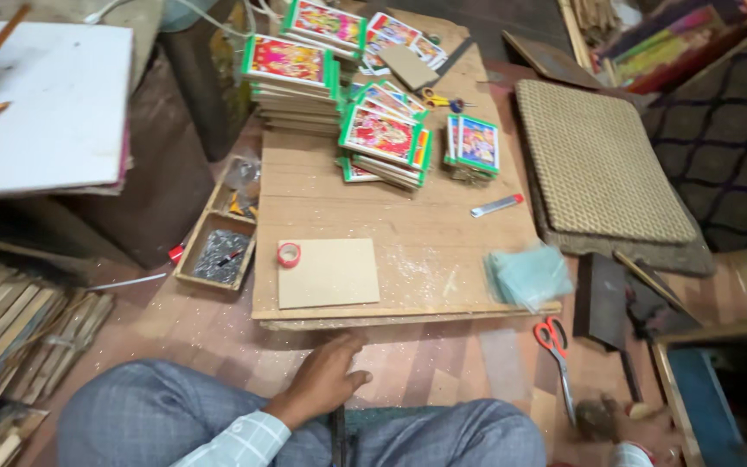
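Note:
My left hand (322, 380) rests palm down on the floor just in front of the low wooden board (408, 251), between my knees, fingers loosely bent and nothing seen in it. My right hand (605, 419) is at the bottom right, blurred, beside the blades of red-handled scissors (553, 342) lying on the floor. On the board's near edge lie a plain brown card rectangle (328, 272) and a small red tape roll (289, 253). A pile of pale blue clear sheets (527, 275) sits at the near right corner.
Stacks of colourful green-edged pictures (382, 138) fill the far half of the board, with a red-tipped cutter (496, 206) and yellow scissors (438, 99). A woven mat (598, 160) lies right. A small wooden tray (218, 251), a white panel (41, 104) and wood strips (10, 337) are left.

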{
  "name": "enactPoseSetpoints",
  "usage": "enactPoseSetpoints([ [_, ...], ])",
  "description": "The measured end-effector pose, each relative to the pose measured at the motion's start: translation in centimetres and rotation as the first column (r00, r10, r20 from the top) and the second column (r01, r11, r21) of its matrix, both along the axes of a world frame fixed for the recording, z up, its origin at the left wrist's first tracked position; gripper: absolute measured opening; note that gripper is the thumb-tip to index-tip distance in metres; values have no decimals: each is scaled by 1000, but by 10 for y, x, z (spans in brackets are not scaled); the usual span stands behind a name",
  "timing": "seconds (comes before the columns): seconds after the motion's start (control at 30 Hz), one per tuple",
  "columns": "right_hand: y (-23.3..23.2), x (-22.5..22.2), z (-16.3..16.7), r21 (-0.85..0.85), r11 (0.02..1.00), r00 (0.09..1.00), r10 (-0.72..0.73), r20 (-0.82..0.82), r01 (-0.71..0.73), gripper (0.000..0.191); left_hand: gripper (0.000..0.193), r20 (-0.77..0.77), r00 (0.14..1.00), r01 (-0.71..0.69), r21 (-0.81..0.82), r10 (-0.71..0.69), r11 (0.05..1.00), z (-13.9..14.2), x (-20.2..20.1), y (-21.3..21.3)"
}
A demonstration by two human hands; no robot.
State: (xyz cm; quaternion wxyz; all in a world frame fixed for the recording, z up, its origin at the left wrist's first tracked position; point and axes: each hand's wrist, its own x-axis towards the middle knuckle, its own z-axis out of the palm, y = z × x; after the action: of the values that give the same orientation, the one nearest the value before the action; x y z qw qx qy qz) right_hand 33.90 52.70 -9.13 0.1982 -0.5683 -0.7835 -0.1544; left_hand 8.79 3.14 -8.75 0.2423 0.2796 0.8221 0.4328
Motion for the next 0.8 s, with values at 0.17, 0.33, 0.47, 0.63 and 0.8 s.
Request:
enactPoseSetpoints([
  [0.17,-3,-64,23,246,902,875,414,-252,-355,68,53,-76,996,58,88,-52,994,-1,9,-3],
  [0.33,-29,-213,59,73,676,609,701,-371,-733,52,37,-87,978,192,29,-189,981,4,16,-3],
  [0.47,-109,-343,74,-73,418,403,796,-451,-906,57,32,-40,984,174,71,-171,982,4,12,-4],
  [0.63,-187,-470,77,-105,106,112,992,-58,-989,98,28,-13,979,204,105,-204,973,-18,9,7],
  [0.8,-174,-542,71,-335,261,232,965,125,-905,90,21,7,975,219,71,-220,973,-42,6,27],
])
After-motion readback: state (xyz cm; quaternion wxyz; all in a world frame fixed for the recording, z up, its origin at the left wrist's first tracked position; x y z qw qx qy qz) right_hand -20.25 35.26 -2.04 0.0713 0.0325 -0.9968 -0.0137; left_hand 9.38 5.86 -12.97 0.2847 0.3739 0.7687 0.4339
